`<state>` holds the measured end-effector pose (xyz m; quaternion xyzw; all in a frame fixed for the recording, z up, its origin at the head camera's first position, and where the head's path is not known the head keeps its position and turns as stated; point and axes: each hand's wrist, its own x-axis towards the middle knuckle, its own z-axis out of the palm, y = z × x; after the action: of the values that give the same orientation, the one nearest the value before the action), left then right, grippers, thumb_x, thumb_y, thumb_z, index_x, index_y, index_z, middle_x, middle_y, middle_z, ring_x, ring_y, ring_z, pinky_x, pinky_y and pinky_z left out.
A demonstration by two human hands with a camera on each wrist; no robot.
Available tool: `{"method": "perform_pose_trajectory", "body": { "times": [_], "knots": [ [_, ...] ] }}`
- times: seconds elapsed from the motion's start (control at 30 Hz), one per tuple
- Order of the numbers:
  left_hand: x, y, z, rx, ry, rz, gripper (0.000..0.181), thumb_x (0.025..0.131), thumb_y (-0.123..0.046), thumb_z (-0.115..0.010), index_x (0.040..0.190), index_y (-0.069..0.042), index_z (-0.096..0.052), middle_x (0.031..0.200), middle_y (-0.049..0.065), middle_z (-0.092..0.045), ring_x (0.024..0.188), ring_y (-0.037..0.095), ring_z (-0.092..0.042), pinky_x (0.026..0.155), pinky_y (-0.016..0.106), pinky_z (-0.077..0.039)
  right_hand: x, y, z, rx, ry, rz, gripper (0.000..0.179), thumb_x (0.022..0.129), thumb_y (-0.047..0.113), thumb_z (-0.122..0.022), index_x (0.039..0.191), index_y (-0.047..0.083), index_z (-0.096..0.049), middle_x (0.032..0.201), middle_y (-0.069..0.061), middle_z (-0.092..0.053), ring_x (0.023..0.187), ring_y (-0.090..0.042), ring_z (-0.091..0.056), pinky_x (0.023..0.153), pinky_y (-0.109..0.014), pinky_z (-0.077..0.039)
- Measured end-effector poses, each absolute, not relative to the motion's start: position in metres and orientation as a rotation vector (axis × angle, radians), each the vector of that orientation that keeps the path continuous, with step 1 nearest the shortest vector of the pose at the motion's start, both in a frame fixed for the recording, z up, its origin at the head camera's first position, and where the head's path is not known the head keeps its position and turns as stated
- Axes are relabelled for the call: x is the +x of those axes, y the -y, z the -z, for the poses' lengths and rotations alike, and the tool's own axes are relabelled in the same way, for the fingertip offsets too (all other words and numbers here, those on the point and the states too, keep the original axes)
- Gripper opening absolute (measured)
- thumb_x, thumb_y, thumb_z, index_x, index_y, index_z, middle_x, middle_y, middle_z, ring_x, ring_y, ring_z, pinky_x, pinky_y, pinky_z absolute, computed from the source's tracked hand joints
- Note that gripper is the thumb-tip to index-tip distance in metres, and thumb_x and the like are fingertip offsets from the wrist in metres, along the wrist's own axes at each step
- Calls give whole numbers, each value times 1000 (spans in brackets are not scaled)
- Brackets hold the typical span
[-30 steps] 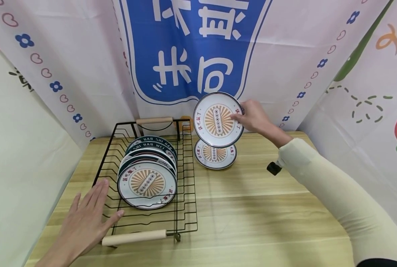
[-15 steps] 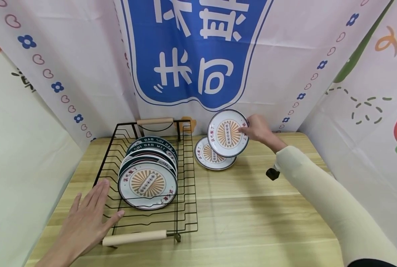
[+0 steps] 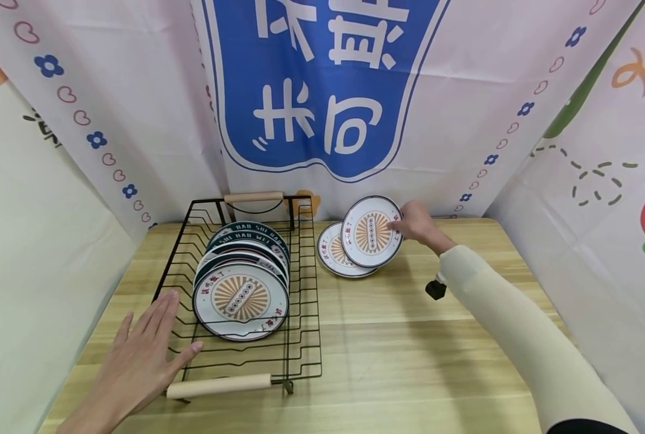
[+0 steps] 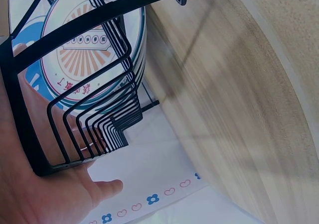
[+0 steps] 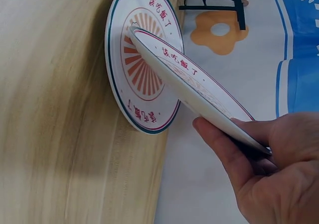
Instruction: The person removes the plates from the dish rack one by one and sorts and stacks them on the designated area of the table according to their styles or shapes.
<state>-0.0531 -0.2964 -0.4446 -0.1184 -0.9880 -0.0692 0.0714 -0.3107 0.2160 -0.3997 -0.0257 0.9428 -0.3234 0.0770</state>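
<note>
My right hand (image 3: pixel 419 224) pinches a white plate (image 3: pixel 372 232) by its right rim, thumb on the printed face and fingers beneath. That plate is tilted, its lower edge close over a matching plate (image 3: pixel 335 252) that lies flat on the table. In the right wrist view the held plate (image 5: pixel 194 87) overlaps the lying plate (image 5: pixel 144 119). At the left, my left hand (image 3: pixel 140 352) rests with straight fingers along the side of a black wire dish rack (image 3: pixel 301 361). Several plates stand in the rack, the front one (image 3: pixel 241 301) leaning with its sunburst print facing me.
Wooden handles, the near one (image 3: pixel 219 386) and the far one (image 3: pixel 254 196), sit at the rack's ends. The wooden table (image 3: pixel 409 361) meets a printed cloth (image 3: pixel 463 120) at the back. A black wrist camera (image 3: pixel 436 290) hangs under the right sleeve.
My right hand has lowered the held plate and shifted it slightly right, towards the plate lying on the table. The left hand and the rack have stayed put.
</note>
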Motion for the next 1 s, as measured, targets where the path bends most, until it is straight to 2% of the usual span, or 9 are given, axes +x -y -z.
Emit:
{"method": "perform_pose_trajectory", "body": {
  "times": [0.27,0.53,0.67,0.83,0.93,1.0],
  "knots": [
    [-53,297,445,-368,2963,201,102,102,-58,-60,170,-2,-8,173,25,-22,159,44,-22,127,47,21,-315,-213,414,51,-2787,984,22,96,9,-78,100,-9,-67,85,-18,-69,62,-18,-68,57,-26,-60],
    [-53,297,445,-360,2963,208,102,102,-58,-60,170,-1,-9,172,26,-24,157,45,-25,128,49,19,-314,-212,423,50,-2870,836,29,91,17,-85,81,-3,-66,69,-9,-64,55,-15,-61,51,-22,-52],
    [-53,296,445,-365,2955,211,102,102,-58,-61,170,-1,-9,172,25,-24,156,45,-26,128,50,18,-314,-213,431,29,-2898,760,33,90,22,-86,81,-2,-67,67,-7,-64,53,-13,-60,52,-22,-51],
    [-53,296,445,-366,2945,213,101,102,-58,-60,170,-2,-10,173,25,-24,157,45,-26,128,52,17,-315,-213,441,50,-2875,765,34,92,24,-85,87,-5,-68,69,-10,-68,51,-15,-64,59,-31,-60],
    [-53,297,445,-363,2943,210,102,102,-58,-61,169,-2,-11,172,25,-25,157,45,-26,128,52,17,-315,-211,444,52,-2842,775,34,93,25,-84,86,-4,-67,66,-11,-69,53,-22,-71,56,-31,-59],
    [-53,297,446,-363,2943,211,102,102,-59,-61,169,-2,-11,172,25,-25,156,45,-27,128,52,17,-315,-209,447,38,-2842,734,35,94,26,-83,81,-1,-66,61,-8,-69,55,-24,-73,51,-25,-53]
  ]
}}
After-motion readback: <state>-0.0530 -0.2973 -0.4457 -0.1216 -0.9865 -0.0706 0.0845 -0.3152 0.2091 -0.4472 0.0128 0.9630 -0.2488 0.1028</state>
